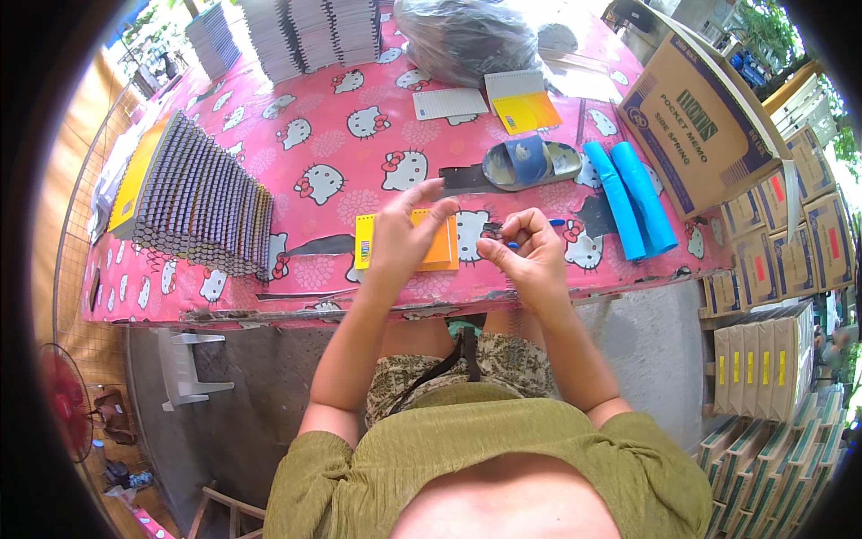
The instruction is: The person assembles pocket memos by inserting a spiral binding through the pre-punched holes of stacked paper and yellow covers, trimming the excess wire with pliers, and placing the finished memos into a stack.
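A small notepad with a yellow and orange cover lies near the table's front edge, a row of punched holes along its far side. My left hand is over its left part, fingers stretched and thumb apart, hiding some of the cover. To the right of the pad, my right hand is closed in a pinch above the table edge. What it pinches is too thin to make out; a faint coil-like shape hangs below it. A blue pen-like thing shows partly behind the right fingers.
Stacked spiral notepads stand left. A slipper, two blue rolls and a cardboard box lie right. Loose pads, a plastic-wrapped bundle and tall notebook stacks are at the back.
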